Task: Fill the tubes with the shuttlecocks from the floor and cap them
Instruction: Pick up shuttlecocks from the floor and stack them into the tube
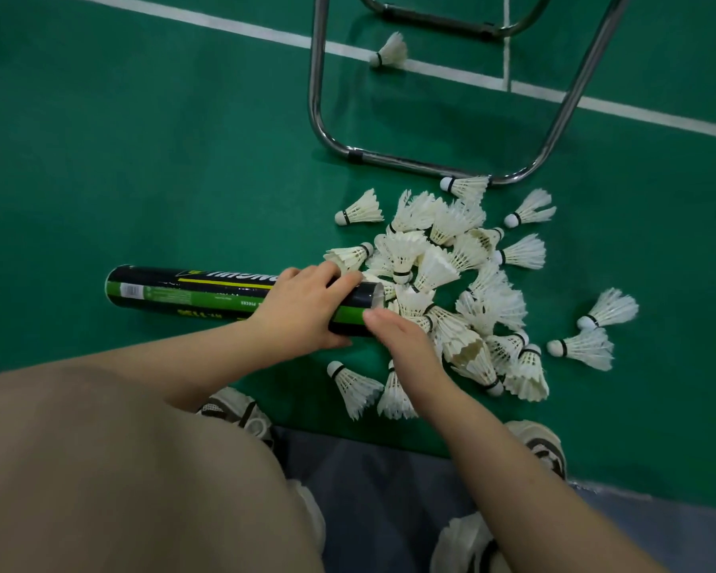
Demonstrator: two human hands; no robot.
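My left hand (306,310) clamps the tube (207,293), mouth toward my empty, loosely open right hand (402,339) beside the shuttlecocks (443,283).

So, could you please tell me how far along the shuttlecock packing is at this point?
Nothing looks finished: no capped tube shows. In hand, the left hand grips the black-and-green cardboard tube lying on the green court floor, its open end at the pile, while the right hand reaches there. Left: the heap of white feather shuttlecocks, the stray shuttlecock beyond the metal chair frame, then capping.
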